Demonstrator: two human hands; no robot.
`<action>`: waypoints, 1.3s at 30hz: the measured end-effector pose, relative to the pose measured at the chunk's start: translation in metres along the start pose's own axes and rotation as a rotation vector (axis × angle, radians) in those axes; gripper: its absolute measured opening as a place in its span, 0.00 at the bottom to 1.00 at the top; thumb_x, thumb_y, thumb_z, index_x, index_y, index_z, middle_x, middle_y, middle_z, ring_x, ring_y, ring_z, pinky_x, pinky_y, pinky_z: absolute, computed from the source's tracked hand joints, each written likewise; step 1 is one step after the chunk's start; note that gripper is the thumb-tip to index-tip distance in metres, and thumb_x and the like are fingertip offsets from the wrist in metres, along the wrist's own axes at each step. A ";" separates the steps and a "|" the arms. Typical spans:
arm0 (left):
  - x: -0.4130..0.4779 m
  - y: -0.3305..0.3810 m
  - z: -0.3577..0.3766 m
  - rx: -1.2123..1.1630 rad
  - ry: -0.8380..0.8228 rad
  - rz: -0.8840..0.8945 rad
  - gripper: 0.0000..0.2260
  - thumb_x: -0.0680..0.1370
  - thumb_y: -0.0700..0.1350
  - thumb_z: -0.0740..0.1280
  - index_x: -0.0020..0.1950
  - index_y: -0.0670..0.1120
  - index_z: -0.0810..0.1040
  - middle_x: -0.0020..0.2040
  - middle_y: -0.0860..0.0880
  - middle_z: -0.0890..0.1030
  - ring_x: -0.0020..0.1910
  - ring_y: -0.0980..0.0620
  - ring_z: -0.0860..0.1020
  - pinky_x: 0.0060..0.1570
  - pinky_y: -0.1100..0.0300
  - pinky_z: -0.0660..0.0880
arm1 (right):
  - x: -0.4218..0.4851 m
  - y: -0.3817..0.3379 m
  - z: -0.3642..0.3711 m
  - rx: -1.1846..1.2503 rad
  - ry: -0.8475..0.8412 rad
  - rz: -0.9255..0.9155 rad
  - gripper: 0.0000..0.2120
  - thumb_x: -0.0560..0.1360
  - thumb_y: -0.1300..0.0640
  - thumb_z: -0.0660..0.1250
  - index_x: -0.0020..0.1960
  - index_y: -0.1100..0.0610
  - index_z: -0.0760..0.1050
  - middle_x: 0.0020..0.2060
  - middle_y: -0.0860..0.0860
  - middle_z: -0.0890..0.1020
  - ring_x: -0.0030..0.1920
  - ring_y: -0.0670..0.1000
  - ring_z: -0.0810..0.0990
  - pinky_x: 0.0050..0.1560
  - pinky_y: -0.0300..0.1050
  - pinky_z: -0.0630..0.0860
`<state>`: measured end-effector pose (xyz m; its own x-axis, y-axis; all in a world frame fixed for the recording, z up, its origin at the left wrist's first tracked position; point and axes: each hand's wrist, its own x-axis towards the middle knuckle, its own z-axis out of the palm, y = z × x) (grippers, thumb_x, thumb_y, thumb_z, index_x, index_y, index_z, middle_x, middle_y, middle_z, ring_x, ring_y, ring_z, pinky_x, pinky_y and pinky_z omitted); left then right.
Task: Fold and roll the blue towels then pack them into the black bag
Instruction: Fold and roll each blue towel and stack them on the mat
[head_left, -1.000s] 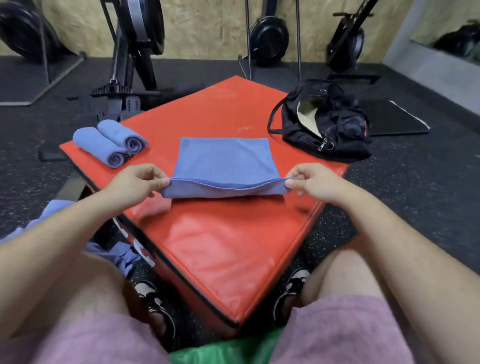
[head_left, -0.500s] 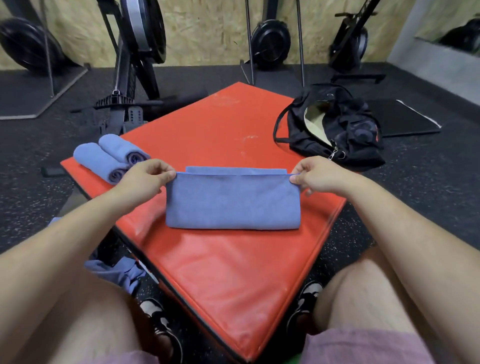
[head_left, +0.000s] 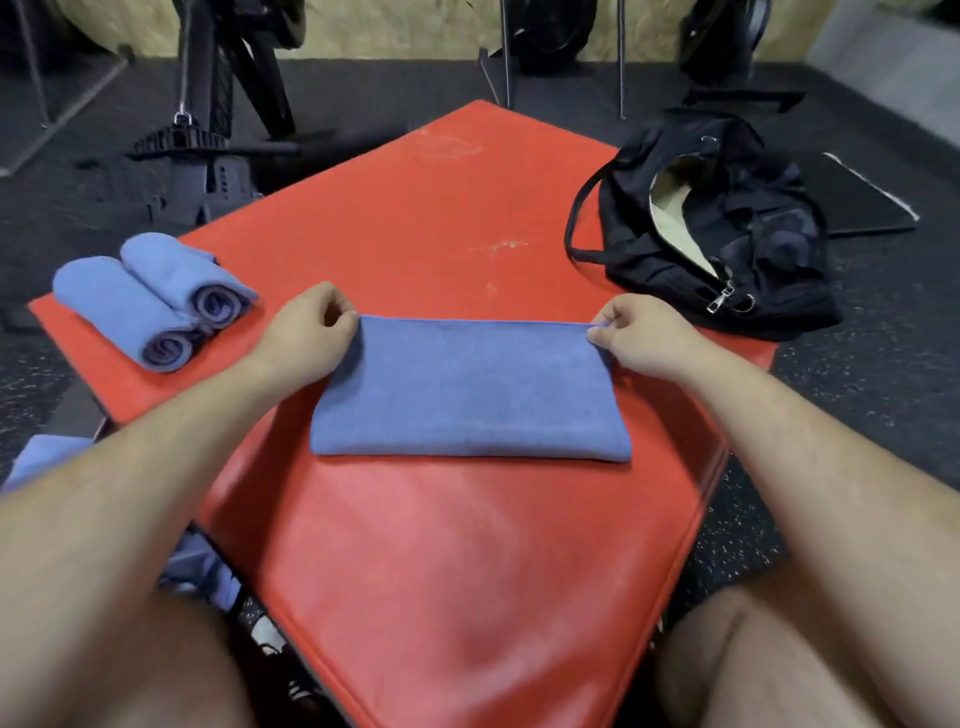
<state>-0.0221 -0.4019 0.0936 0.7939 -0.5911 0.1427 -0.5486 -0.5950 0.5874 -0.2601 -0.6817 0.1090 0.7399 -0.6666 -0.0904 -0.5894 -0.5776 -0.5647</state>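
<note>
We're looking at a glossy red padded surface (head_left: 467, 545), set cornerwise to us, with pale scuff marks (head_left: 498, 247) on its far half. Around it lies dark speckled floor (head_left: 857, 395). Beyond the far left edge stands a black exercise machine (head_left: 208, 130). A flat black mat (head_left: 857, 197) lies on the floor at right, and a chipboard wall (head_left: 415, 26) closes the back.

The folded towel (head_left: 470, 389) and two rolled towels (head_left: 150, 301) are plain blue; the mat (head_left: 441, 571) is red; the bag (head_left: 727, 244) is black with cream lining; the floor (head_left: 883, 322) is speckled dark grey.
</note>
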 end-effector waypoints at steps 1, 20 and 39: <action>0.003 -0.002 0.003 0.010 0.003 0.012 0.03 0.80 0.40 0.64 0.48 0.43 0.77 0.43 0.48 0.78 0.43 0.48 0.74 0.41 0.59 0.63 | 0.002 0.000 0.001 0.000 -0.004 0.007 0.04 0.76 0.57 0.70 0.45 0.57 0.79 0.38 0.53 0.84 0.31 0.47 0.77 0.36 0.42 0.72; -0.054 0.069 0.082 0.298 -0.335 0.387 0.31 0.78 0.58 0.43 0.79 0.52 0.63 0.80 0.51 0.61 0.80 0.48 0.57 0.77 0.45 0.55 | -0.055 -0.067 0.102 -0.375 -0.036 -0.205 0.28 0.84 0.51 0.50 0.82 0.53 0.49 0.82 0.50 0.51 0.81 0.53 0.46 0.80 0.55 0.47; -0.014 0.053 0.042 0.331 -0.361 0.476 0.20 0.83 0.56 0.60 0.75 0.56 0.70 0.73 0.51 0.72 0.72 0.48 0.69 0.66 0.49 0.63 | -0.089 -0.051 0.075 -0.644 -0.045 -0.679 0.30 0.75 0.31 0.51 0.67 0.45 0.77 0.62 0.51 0.76 0.56 0.57 0.75 0.48 0.53 0.74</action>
<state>-0.0735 -0.4478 0.0892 0.3410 -0.9399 0.0166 -0.9132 -0.3270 0.2434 -0.2713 -0.5577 0.0848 0.9954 -0.0795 0.0530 -0.0824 -0.9951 0.0540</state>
